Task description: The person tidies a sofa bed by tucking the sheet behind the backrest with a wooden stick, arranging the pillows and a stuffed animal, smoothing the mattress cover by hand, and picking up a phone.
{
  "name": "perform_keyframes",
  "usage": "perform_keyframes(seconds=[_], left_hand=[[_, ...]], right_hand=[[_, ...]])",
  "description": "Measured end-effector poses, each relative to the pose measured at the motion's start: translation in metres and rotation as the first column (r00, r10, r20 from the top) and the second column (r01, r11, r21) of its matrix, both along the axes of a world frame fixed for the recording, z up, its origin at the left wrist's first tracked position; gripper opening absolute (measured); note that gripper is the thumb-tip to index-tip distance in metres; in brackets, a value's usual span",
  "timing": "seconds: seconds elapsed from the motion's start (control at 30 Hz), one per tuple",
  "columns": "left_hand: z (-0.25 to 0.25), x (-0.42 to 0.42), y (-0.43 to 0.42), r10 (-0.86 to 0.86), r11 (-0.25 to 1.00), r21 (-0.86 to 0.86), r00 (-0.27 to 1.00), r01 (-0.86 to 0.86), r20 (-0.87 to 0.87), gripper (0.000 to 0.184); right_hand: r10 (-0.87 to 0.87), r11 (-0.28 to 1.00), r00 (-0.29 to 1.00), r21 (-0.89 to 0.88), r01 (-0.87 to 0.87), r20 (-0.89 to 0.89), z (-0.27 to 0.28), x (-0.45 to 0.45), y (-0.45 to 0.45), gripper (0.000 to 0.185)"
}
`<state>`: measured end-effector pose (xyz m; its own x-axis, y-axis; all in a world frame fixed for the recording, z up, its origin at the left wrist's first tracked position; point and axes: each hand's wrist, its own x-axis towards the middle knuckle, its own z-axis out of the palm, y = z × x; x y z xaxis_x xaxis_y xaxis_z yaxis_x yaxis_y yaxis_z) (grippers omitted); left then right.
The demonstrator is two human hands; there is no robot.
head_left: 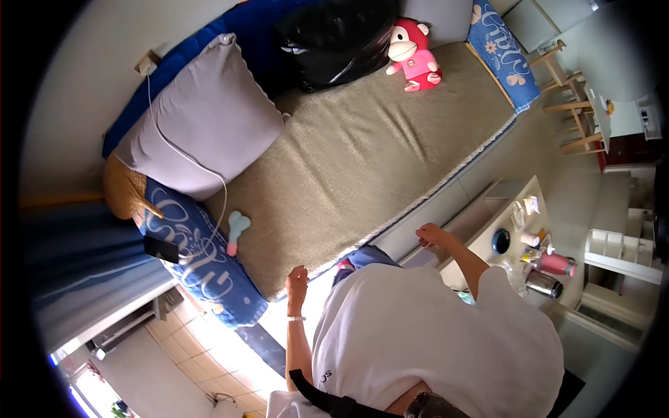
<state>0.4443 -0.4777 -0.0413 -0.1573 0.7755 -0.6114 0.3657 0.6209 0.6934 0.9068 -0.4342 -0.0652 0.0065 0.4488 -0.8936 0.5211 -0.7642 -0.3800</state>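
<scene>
My left hand point(296, 280), with a pale bracelet at the wrist, is in front of the sofa's near edge. Its fingers are curled in, and nothing shows in them. My right hand point(432, 235) hangs between the sofa and the coffee table, its fingers also curled with nothing visible in them. Nearest to my left hand on the brown sofa cover point(334, 167) lies a light blue and pink toy point(237, 230). Farther back are a large grey cushion point(202, 118), a black plastic bag point(341, 45) and a red and pink monkey plush point(414, 59).
A white cable point(182, 155) runs over the cushion to the blue armrest cover point(202, 268), where a dark phone-like object point(161, 249) rests. On the right, the coffee table point(481, 247) holds a dark round dish, a pink thermos and a steel one. Wooden chairs point(582, 118) stand beyond.
</scene>
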Motion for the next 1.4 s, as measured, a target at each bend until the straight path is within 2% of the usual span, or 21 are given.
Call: perform_keyframes(seconds=[0.13, 0.23, 0.3, 0.4, 0.47, 0.5, 0.57, 0.63, 0.67, 0.7, 0.77, 0.83, 0.9, 0.97, 1.03, 1.1, 1.17, 1.23, 1.3, 1.37, 1.4], left_hand=[[-0.009, 0.012, -0.027, -0.07, 0.991, -0.111, 0.996, 0.077, 0.062, 0.03], [-0.012, 0.021, -0.031, 0.046, 0.995, -0.092, 0.992, -0.036, 0.113, 0.026], [-0.008, 0.031, -0.023, 0.139, 0.987, -0.094, 0.986, -0.131, 0.09, 0.026], [0.007, 0.059, 0.002, 0.216, 0.973, -0.078, 0.976, -0.216, -0.005, 0.026], [-0.002, 0.082, 0.018, 0.247, 0.968, -0.042, 0.968, -0.248, -0.033, 0.027], [-0.006, 0.098, 0.03, 0.27, 0.962, -0.029, 0.962, -0.272, -0.048, 0.027], [-0.008, 0.136, 0.06, 0.36, 0.932, -0.046, 0.933, -0.36, -0.017, 0.028], [-0.009, 0.178, 0.098, 0.382, 0.919, -0.113, 0.924, -0.378, 0.015, 0.03], [-0.008, 0.195, 0.12, 0.374, 0.919, -0.162, 0.924, -0.358, 0.082, 0.033], [0.0, 0.216, 0.148, 0.328, 0.942, -0.103, 0.94, -0.319, 0.091, 0.035], [0.001, 0.23, 0.206, 0.157, 0.987, -0.038, 0.987, -0.156, 0.026, 0.035], [0.009, 0.232, 0.274, 0.103, 0.988, 0.126, 0.983, -0.085, -0.149, 0.037], [0.051, 0.233, 0.348, 0.104, 0.968, 0.246, 0.976, -0.055, -0.191, 0.041], [0.093, 0.225, 0.415, 0.125, 0.946, 0.318, 0.973, -0.058, -0.196, 0.043], [0.102, 0.209, 0.472, 0.245, 0.875, 0.445, 0.967, -0.189, -0.07, 0.045], [0.127, 0.204, 0.524, 0.327, 0.85, 0.442, 0.945, -0.287, -0.015, 0.054], [0.11, 0.185, 0.571, 0.407, 0.837, 0.42, 0.912, -0.351, -0.049, 0.059], [0.103, 0.18, 0.598, 0.484, 0.817, 0.39, 0.873, -0.424, -0.065, 0.063], [0.097, 0.181, 0.617, 0.525, 0.817, 0.246, 0.849, -0.521, 0.057, 0.068], [0.09, 0.183, 0.636, 0.51, 0.834, 0.142, 0.843, -0.533, 0.17, 0.064], [0.087, 0.185, 0.644, 0.536, 0.818, 0.108, 0.817, -0.565, 0.212, 0.061]], right_hand=[[0.033, 0.998, 0.996, 0.047, -0.037, 0.079, 0.014, 0.042, -0.005, 0.036], [0.019, 0.98, 0.999, 0.199, -0.024, 0.026, 0.003, 0.06, 0.02, 0.029], [0.04, 0.98, 0.998, 0.192, -0.049, 0.051, 0.001, 0.065, 0.043, 0.028], [0.136, 0.988, 0.989, 0.081, -0.132, -0.048, -0.002, 0.07, 0.085, 0.031], [0.113, 0.993, 0.977, -0.023, -0.119, -0.181, -0.005, 0.086, 0.122, 0.035], [0.181, 0.979, 0.963, -0.052, -0.195, -0.201, -0.011, 0.095, 0.148, 0.035], [0.314, 0.949, 0.923, 0.113, -0.296, -0.222, -0.008, 0.115, 0.206, 0.036], [0.383, 0.912, 0.915, 0.208, -0.354, -0.125, 0.008, 0.128, 0.271, 0.036], [0.491, 0.833, 0.868, 0.335, -0.441, -0.077, 0.015, 0.133, 0.302, 0.036], [0.528, 0.828, 0.841, 0.294, -0.478, -0.118, 0.019, 0.139, 0.336, 0.029], [0.389, 0.883, 0.88, 0.384, -0.272, -0.272, 0.053, 0.145, 0.393, 0.027], [0.608, 0.601, 0.794, 0.66, -0.451, -0.012, 0.061, 0.15, 0.462, 0.03], [0.368, 0.696, 0.913, 0.703, -0.147, -0.174, 0.114, 0.135, 0.514, 0.037], [0.26, 0.464, 0.965, 0.881, -0.097, -0.03, 0.142, 0.121, 0.57, 0.058], [0.105, 0.223, 0.991, 0.97, -0.101, 0.079, 0.15, 0.108, 0.628, 0.064], [-0.066, 0.15, 0.985, 0.977, -0.149, 0.16, 0.15, 0.09, 0.674, 0.07], [-0.111, 0.238, 0.954, 0.94, -0.246, 0.278, 0.145, 0.077, 0.708, 0.075], [-0.09, 0.433, 0.951, 0.872, -0.231, 0.296, 0.143, 0.063, 0.726, 0.083], [-0.045, 0.567, 0.985, 0.816, -0.111, 0.166, 0.102, 0.065, 0.76, 0.089], [-0.114, 0.572, 0.93, 0.788, -0.227, 0.35, 0.112, 0.055, 0.751, 0.09], [-0.112, 0.563, 0.939, 0.799, -0.21, 0.326, 0.111, 0.055, 0.75, 0.09]])
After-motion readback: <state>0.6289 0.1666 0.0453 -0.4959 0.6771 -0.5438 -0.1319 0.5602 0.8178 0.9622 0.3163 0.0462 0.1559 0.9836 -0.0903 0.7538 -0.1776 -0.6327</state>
